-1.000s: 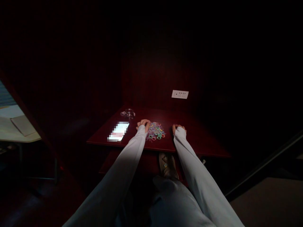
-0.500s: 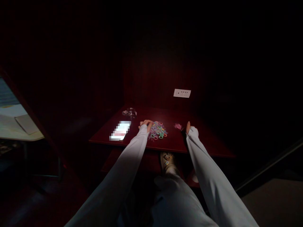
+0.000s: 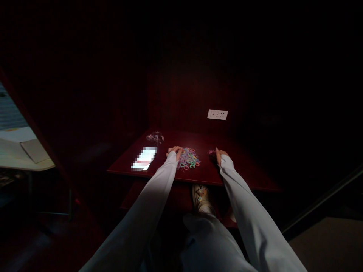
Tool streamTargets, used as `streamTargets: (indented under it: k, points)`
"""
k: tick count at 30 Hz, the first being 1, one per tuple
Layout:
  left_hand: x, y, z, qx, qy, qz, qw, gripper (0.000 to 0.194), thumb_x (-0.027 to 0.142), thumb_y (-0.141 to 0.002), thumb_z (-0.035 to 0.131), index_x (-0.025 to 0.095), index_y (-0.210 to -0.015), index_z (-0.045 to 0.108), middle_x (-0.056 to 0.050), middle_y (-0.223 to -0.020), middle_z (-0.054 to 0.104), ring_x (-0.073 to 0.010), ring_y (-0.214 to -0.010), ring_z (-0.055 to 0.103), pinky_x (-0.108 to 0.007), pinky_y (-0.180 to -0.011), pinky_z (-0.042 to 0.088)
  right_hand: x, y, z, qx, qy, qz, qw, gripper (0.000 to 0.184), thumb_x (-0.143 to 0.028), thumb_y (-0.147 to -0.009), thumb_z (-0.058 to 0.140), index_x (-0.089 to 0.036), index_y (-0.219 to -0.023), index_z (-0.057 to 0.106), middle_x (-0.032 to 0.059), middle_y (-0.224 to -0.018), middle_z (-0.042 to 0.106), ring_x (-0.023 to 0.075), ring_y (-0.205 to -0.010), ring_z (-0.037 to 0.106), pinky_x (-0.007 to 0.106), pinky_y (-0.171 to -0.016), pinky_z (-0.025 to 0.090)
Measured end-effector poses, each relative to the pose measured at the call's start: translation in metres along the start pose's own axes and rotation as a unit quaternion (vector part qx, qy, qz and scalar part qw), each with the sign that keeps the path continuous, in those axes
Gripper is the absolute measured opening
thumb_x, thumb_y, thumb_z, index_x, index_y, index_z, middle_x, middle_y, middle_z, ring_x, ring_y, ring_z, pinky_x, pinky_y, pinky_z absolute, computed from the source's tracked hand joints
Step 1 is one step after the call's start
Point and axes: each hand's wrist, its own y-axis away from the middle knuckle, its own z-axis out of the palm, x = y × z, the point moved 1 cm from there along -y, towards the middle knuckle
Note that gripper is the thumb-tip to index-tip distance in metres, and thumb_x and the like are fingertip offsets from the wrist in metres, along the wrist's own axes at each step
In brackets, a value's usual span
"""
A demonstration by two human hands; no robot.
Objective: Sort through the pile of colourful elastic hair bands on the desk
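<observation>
A heap of small coloured rubber bands [image 3: 189, 158] lies on the dark red table [image 3: 244, 172]. My left hand [image 3: 174, 151] rests at the heap's left edge with fingers curled, touching the bands. My right hand [image 3: 219, 155] sits to the right of the heap, fingers bent over a small pink bunch of bands [image 3: 211, 152]. Both arms wear pale long sleeves. The scene is very dark and the fingertips are hard to make out.
A lit phone [image 3: 144, 158] lies on the table's left part, with a small clear glass object [image 3: 154, 136] behind it. A white socket plate [image 3: 217, 114] is on the back wall. My shoe [image 3: 200, 196] shows under the table. A pale desk [image 3: 25, 160] stands far left.
My right hand moved out to the right, leaving a small pink bunch on the table, and has now come back left over that bunch. My left hand stayed at the heap.
</observation>
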Motion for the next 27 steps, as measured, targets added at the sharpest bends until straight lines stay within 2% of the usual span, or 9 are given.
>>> streamTargets:
  k: [1, 3, 6, 12, 16, 19, 23, 27]
  points:
    - [0.001, 0.001, 0.000, -0.001, 0.001, 0.000, 1.000, 0.023, 0.025, -0.096, 0.055, 0.028, -0.081, 0.072, 0.001, -0.104, 0.078, -0.0245, -0.117, 0.057, -0.043, -0.112, 0.039, -0.006, 0.004, 0.001, -0.040, 0.018, -0.055, 0.998, 0.057, -0.045, -0.109, 0.030, -0.024, -0.097, 0.082, 0.0087, -0.110, 0.077, 0.0238, -0.107, 0.061, 0.033, -0.099, 0.045]
    - [0.002, 0.002, -0.001, -0.004, 0.000, 0.000, 1.000, 0.023, 0.024, -0.096, 0.055, 0.027, -0.081, 0.072, 0.001, -0.106, 0.078, -0.0243, -0.118, 0.057, -0.043, -0.112, 0.039, -0.014, 0.011, 0.002, -0.069, 0.045, -0.123, 0.989, 0.047, -0.043, -0.108, 0.037, -0.028, -0.113, 0.081, 0.0045, -0.137, 0.070, 0.0253, -0.126, 0.052, 0.036, -0.111, 0.038]
    - [0.004, 0.006, -0.002, -0.002, -0.001, -0.001, 1.000, 0.024, 0.023, -0.097, 0.054, 0.026, -0.080, 0.071, 0.000, -0.109, 0.078, -0.0236, -0.118, 0.058, -0.042, -0.111, 0.039, -0.016, 0.016, 0.005, -0.053, 0.068, -0.113, 0.990, 0.044, -0.042, -0.107, 0.039, -0.032, -0.124, 0.078, -0.0005, -0.156, 0.058, 0.0265, -0.141, 0.042, 0.042, -0.121, 0.028]
    - [0.006, 0.010, -0.003, 0.002, 0.006, 0.006, 1.000, 0.025, 0.023, -0.098, 0.053, 0.026, -0.081, 0.070, 0.000, -0.109, 0.077, -0.0224, -0.117, 0.059, -0.039, -0.110, 0.041, -0.003, 0.012, 0.019, -0.066, 0.097, -0.066, 0.991, 0.045, -0.041, -0.107, 0.039, -0.027, -0.128, 0.076, 0.0032, -0.160, 0.055, 0.0265, -0.150, 0.037, 0.049, -0.126, 0.021]
    - [0.005, 0.010, -0.003, -0.002, 0.003, 0.012, 1.000, 0.024, 0.024, -0.098, 0.054, 0.027, -0.081, 0.071, 0.000, -0.108, 0.077, -0.0224, -0.117, 0.059, -0.038, -0.110, 0.041, 0.002, 0.011, 0.024, -0.049, 0.113, -0.044, 0.991, 0.046, -0.040, -0.106, 0.040, -0.028, -0.135, 0.072, 0.0056, -0.160, 0.055, 0.0275, -0.150, 0.037, 0.051, -0.125, 0.023]
    - [0.005, 0.010, -0.003, 0.000, 0.001, 0.015, 1.000, 0.026, 0.024, -0.099, 0.052, 0.027, -0.082, 0.071, 0.000, -0.107, 0.077, -0.0226, -0.118, 0.059, -0.040, -0.112, 0.040, 0.003, 0.011, 0.023, -0.044, 0.105, -0.031, 0.993, 0.045, -0.041, -0.105, 0.041, -0.028, -0.134, 0.073, 0.0061, -0.158, 0.056, 0.0280, -0.148, 0.038, 0.051, -0.124, 0.025]
    - [0.004, 0.010, -0.001, -0.001, 0.002, 0.015, 1.000, 0.029, 0.023, -0.099, 0.051, 0.026, -0.079, 0.071, -0.001, -0.107, 0.077, -0.0228, -0.117, 0.060, -0.039, -0.112, 0.041, 0.001, 0.010, 0.018, -0.050, 0.069, -0.042, 0.995, 0.045, -0.042, -0.107, 0.039, -0.030, -0.129, 0.076, 0.0022, -0.158, 0.056, 0.0265, -0.147, 0.038, 0.046, -0.122, 0.030]
    - [0.004, 0.010, 0.000, 0.004, 0.006, 0.013, 1.000, 0.028, 0.022, -0.099, 0.052, 0.027, -0.078, 0.071, 0.000, -0.105, 0.077, -0.0226, -0.117, 0.061, -0.039, -0.110, 0.042, -0.001, 0.010, 0.018, -0.059, 0.055, -0.034, 0.996, 0.043, -0.042, -0.106, 0.043, -0.034, -0.137, 0.071, 0.0013, -0.162, 0.052, 0.0280, -0.152, 0.033, 0.046, -0.124, 0.029]
